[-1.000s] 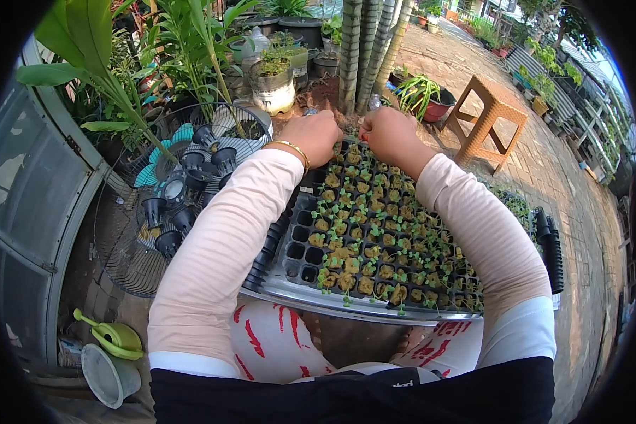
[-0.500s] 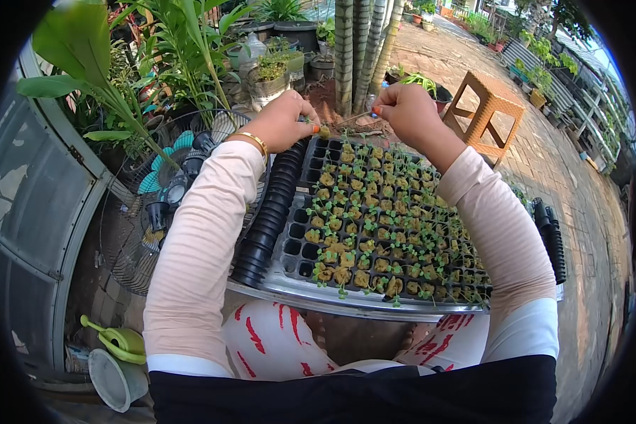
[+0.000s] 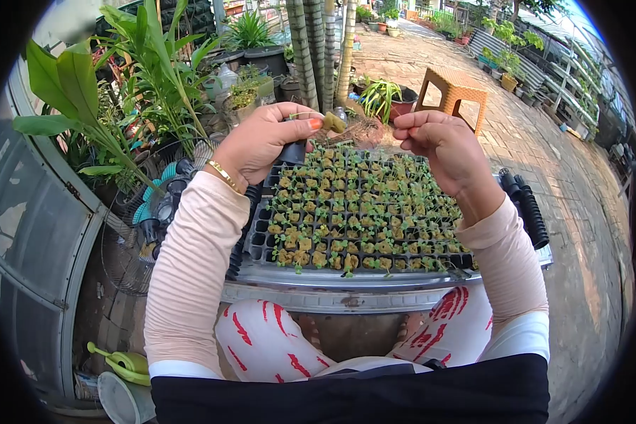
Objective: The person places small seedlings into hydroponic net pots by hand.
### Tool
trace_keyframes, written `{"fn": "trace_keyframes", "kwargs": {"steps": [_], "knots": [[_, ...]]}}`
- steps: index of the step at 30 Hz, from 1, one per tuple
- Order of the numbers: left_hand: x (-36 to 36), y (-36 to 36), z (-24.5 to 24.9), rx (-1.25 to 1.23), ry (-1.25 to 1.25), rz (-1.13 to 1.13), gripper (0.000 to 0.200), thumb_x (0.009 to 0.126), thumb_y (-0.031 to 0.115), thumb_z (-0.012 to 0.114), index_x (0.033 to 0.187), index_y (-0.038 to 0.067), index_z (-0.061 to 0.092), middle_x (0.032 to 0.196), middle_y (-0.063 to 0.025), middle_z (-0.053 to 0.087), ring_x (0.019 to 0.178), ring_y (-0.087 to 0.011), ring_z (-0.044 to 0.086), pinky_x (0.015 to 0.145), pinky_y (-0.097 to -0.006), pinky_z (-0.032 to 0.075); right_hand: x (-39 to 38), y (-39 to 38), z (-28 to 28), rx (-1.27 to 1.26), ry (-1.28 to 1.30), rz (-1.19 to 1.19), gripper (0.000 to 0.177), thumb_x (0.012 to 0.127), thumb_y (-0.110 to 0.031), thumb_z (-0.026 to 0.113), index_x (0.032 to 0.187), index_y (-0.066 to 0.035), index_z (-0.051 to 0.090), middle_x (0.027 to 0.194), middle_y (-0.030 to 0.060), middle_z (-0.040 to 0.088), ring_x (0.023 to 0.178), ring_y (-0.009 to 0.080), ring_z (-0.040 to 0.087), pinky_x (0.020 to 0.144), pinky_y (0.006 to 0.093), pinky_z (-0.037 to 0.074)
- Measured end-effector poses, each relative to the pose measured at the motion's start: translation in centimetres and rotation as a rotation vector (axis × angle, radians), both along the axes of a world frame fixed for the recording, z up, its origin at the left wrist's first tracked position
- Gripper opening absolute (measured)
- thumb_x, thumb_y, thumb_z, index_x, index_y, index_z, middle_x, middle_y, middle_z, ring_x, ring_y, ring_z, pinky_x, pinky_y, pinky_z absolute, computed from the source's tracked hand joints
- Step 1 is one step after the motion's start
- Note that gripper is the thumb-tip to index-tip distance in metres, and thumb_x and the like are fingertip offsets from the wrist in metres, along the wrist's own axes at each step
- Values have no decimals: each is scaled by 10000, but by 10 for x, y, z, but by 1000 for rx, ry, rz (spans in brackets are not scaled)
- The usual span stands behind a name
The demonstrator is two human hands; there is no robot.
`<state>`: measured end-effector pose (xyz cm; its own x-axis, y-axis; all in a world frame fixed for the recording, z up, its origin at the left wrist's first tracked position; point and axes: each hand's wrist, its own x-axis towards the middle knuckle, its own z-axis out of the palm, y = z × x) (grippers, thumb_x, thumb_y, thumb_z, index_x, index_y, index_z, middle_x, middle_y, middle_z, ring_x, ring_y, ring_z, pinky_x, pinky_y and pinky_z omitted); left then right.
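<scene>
My left hand [image 3: 256,143] pinches a brownish-green seedling plug [image 3: 334,123] between thumb and forefinger, its thin stem running back over the fingers. Below the thumb, the same hand also has a small black pot [image 3: 294,153]. To the right, my right hand [image 3: 442,146] is raised with fingertips pressed together; whatever is in them, if anything, is too small to make out. Under both hands lies a black seedling tray [image 3: 258,238], most cells filled with sprouting plugs and some bare along its left side. Stacked black pots [image 3: 236,260] lie along the tray's left edge, partly hidden by my left arm.
The tray rests on a metal-edged table [image 3: 346,300] over my knees. More stacked black pots [image 3: 531,212] lie at the right. Beyond are slender trunks [image 3: 311,56], potted plants and a woven-look stool [image 3: 454,83]. A wire fan guard [image 3: 124,261] and green watering can [image 3: 128,365] are left.
My hands have come lower and closer, and my view has shifted right. The seedling plug has turned into plain sight, and a black pot now shows under my left thumb.
</scene>
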<state>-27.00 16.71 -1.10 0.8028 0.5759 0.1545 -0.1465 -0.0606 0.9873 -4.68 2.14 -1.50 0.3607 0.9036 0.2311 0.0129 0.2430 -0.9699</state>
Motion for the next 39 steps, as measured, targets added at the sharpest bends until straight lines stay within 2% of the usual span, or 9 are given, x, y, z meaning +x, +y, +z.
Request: {"fn": "trace_keyframes", "kwargs": {"steps": [7,12,14,18,27,30,32,36,39], "knots": [[32,-44,0,-216,-21,-186,213,864,113,595,1030,-7,537,930,-78,598,705,-143,609,612,-262,513,-4,-48,-14,228,-8,85,313,788,-49,542,1070,71,604,961,120,649,874,126,586,806,246,435],[46,-75,-1,-243,-23,-300,232,873,159,588,1035,0,542,931,-85,605,731,-142,610,643,-268,505,-7,-70,-25,341,-11,74,339,759,-52,590,1082,49,604,994,100,638,847,129,576,813,275,436],[51,-83,-6,-239,-49,-321,363,844,229,611,1086,-30,532,845,-109,612,735,-182,600,669,-291,494,-6,-75,-29,463,-303,-49,393,716,-75,641,1091,37,600,946,76,644,826,140,574,801,296,434],[64,-97,-13,-263,-107,-377,274,842,173,630,1045,0,568,910,-79,614,798,-165,606,724,-289,497,-14,-82,-32,664,-535,-238,403,645,-91,687,1028,8,613,886,90,628,832,210,585,765,319,434],[79,-105,-23,-216,-26,-186,306,854,184,620,1088,-3,558,959,-66,613,785,-126,597,701,-248,495,-10,-80,-42,642,-820,-542,291,642,-98,692,920,-51,621,821,56,614,774,237,580,730,364,352],[78,-105,-22,-253,-90,-236,373,868,219,606,1156,-5,529,970,-67,601,780,-128,593,694,-239,489,-6,-70,-46,534,-586,-458,276,701,-83,683,961,-20,617,823,55,629,739,206,593,703,329,387],[77,-103,-25,-235,-157,-214,460,877,274,586,1219,-11,469,995,-86,571,800,-161,599,711,-289,502,-5,-65,-47,431,320,-38,254,782,-92,661,1005,19,606,837,54,639,724,158,599,675,273,408],[67,-109,-29,-237,-213,-113,459,882,270,581,1218,-21,465,1027,-80,549,791,-149,593,696,-264,496,11,-62,-55,241,759,238,249,846,-140,626,1049,-1,590,889,45,635,743,104,552,686,235,406],[64,-121,-36,36,-231,79,383,862,195,616,1170,-10,517,1011,-66,558,798,-105,574,695,-210,470,10,-62,-57,176,876,289,199,851,-171,623,1003,-46,601,904,43,632,755,105,537,690,243,411]]}}
